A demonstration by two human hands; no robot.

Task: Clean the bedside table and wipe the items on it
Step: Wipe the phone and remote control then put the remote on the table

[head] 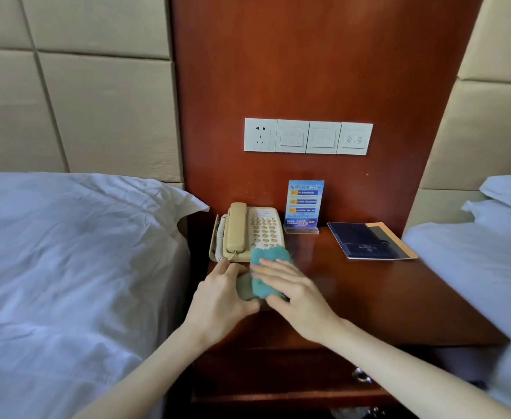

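Observation:
A teal and grey cleaning cloth (265,258) lies on the dark wooden bedside table (369,291), its far edge over the front corner of the beige telephone (248,229). My right hand (290,294) lies flat on the cloth with straight fingers. My left hand (221,297) is beside it, its fingers curled at the cloth's grey left edge. Behind the phone stands a blue notice card (305,205) in a clear holder. A dark blue folder (369,241) lies at the table's right rear.
White-sheeted beds flank the table, one on the left (66,267) and one on the right (475,267). A row of wall sockets and switches (308,136) sits on the wood panel above. A drawer with a metal handle (361,375) is below the tabletop.

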